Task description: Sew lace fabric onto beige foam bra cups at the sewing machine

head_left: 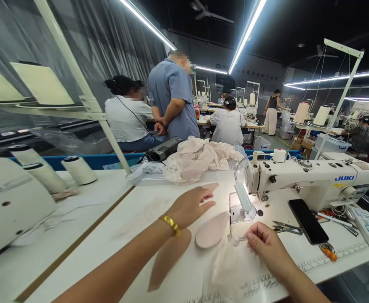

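My left hand [192, 206], with a gold bracelet [171, 224] at the wrist, reaches over the white sewing table, thumb and fingers apart. Just beyond its fingers lies a flat pinkish piece [211, 186], partly covered by the hand. A pale pink teardrop-shaped pad [212, 231] rests below the hand, and a darker beige piece [171, 259] lies partly under my forearm. My right hand [263, 242] is closed in a pinch on the edge of a sheer pale fabric [231, 263], in front of the needle area of the sewing machine [311, 179].
A lace-edged fabric heap [203, 158] sits in a tray behind. To the right are a black phone [308, 221], thread snips [287, 227] and an orange-handled item [329, 253]. Thread cones [78, 169] stand at left. Several people are at other tables; one stands nearby [173, 90].
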Demonstrator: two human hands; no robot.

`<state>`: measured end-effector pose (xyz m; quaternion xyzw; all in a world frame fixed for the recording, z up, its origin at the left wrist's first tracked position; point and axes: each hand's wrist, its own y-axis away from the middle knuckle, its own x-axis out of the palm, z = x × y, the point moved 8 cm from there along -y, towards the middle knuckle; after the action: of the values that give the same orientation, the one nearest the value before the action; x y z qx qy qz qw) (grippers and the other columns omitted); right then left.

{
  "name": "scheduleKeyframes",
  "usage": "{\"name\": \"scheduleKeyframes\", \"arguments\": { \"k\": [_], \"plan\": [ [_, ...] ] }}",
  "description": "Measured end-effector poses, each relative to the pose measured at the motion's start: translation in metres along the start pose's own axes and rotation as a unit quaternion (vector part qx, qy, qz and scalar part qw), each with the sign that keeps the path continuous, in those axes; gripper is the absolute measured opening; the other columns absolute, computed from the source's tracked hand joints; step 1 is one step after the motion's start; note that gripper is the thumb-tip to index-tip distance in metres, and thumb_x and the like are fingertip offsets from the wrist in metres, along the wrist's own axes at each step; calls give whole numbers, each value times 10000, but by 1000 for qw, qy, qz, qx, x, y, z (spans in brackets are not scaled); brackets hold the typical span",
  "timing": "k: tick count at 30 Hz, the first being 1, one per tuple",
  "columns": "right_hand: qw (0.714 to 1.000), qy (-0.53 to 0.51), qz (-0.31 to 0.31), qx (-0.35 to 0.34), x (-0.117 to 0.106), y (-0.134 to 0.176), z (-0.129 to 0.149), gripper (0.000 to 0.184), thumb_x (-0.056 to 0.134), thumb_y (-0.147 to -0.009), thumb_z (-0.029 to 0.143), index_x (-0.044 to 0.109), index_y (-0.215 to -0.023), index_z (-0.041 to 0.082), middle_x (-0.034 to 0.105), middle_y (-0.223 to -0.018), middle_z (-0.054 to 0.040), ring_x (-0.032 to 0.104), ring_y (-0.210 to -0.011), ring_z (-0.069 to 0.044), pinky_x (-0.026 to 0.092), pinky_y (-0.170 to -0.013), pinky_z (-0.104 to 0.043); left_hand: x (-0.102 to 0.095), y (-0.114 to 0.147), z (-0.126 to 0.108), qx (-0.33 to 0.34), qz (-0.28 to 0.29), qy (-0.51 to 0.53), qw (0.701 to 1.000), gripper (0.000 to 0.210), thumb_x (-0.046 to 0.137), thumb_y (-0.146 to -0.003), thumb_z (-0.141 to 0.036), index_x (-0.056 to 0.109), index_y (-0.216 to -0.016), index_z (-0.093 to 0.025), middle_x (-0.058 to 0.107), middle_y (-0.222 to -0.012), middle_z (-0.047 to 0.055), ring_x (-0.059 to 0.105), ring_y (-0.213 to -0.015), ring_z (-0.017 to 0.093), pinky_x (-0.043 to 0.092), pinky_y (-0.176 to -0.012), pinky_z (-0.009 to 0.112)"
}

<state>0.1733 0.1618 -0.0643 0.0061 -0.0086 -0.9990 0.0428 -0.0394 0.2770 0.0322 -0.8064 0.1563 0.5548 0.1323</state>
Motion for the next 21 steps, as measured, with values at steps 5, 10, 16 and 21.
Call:
{"name": "scheduleKeyframes", "arguments": {
  "k": [5, 10, 16, 21],
  "plan": [
    [999, 19, 16, -20, 3, -2, -7, 458, 671, -927, 660, 631, -878, 206, 644, -780, -5, 545, -722, -179, 410, -713, -303, 6, -37, 34, -40, -19, -126, 991, 322, 694, -1008, -333, 668, -1280, -164, 682, -1334, 115, 660, -1214, 294, 539, -1054, 525],
    [999, 26, 23, -24, 5, -2, -10, 425, 660, -946, 626, 632, -875, 208, 643, -776, -6, 544, -716, -181, 408, -709, -307, 24, -46, 44, -39, 8, -181, 983, 298, 676, -1034, -359, 679, -1265, -169, 706, -1277, 99, 708, -1103, 255, 608, -962, 483],
    [999, 36, 18, -27, 5, -2, -7, 386, 666, -945, 592, 649, -879, 212, 648, -773, -5, 550, -716, -185, 430, -719, -312, 22, -52, 44, -35, 6, -188, 981, 337, 681, -1032, -362, 657, -1313, -179, 685, -1318, 106, 706, -1103, 257, 620, -939, 472],
    [999, 35, 6, -27, 4, -1, -2, 358, 668, -936, 561, 648, -872, 210, 658, -774, -9, 559, -716, -184, 442, -720, -308, 11, -52, 44, -42, -16, -197, 979, 303, 677, -1034, -365, 677, -1263, -168, 709, -1260, 96, 715, -1073, 247, 618, -936, 468]
  ]
}}
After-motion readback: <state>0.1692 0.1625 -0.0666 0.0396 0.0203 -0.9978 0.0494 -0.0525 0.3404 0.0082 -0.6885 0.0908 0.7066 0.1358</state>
